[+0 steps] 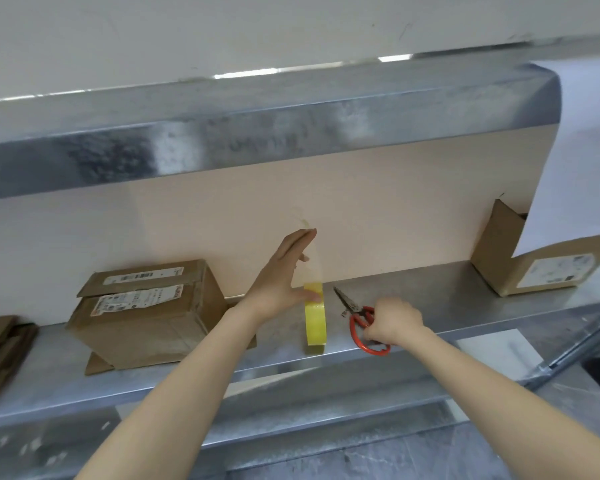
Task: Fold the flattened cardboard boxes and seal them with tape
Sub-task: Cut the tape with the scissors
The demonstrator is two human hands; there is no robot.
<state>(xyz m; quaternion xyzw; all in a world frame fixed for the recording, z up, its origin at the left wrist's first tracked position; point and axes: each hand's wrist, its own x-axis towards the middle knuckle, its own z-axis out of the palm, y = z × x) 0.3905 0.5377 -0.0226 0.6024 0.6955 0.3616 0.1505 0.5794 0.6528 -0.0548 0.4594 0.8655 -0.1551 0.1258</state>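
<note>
Yellow tape roll (315, 317) stands on edge on the metal shelf (430, 289), between the hands. The left hand (284, 275), fingers straight, sets its thumb against the roll; a clear strip (314, 268) apparently rises to the fingertips (307, 235). The right hand (394, 323) grips red-handled scissors (357, 315). A cardboard box (146, 306) sits leftward.

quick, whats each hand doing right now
Left hand: open, fingers straight, thumb resting on the yellow tape roll.
Right hand: closed, fingers curled round the handles of the red scissors.
</note>
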